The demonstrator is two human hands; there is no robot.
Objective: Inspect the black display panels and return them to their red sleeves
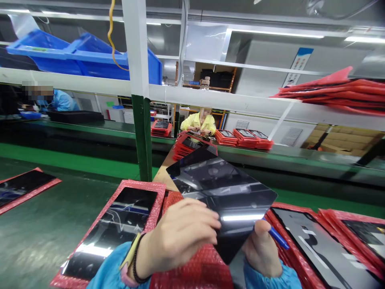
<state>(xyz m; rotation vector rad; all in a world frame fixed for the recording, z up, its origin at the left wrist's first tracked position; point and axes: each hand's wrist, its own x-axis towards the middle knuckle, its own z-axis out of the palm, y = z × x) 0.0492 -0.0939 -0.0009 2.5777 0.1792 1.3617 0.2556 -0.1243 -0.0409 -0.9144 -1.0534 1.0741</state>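
Observation:
A glossy black tablet (224, 192) is held up tilted in front of me, above the bench. My left hand (180, 235) grips its near left edge, fingers curled over the glass. My right hand (263, 249) holds its lower right edge from beneath, thumb up, with a blue pen (278, 237) pinched in the same hand. Under the tablet lies red bubble wrap (195, 269).
Another black tablet on a red bubble sleeve (117, 228) lies at my left, one more (24, 186) at far left. Several sleeved tablets (325, 245) lie to my right. A white and green post (141, 120) stands ahead. Two people work across the green conveyor (90, 160).

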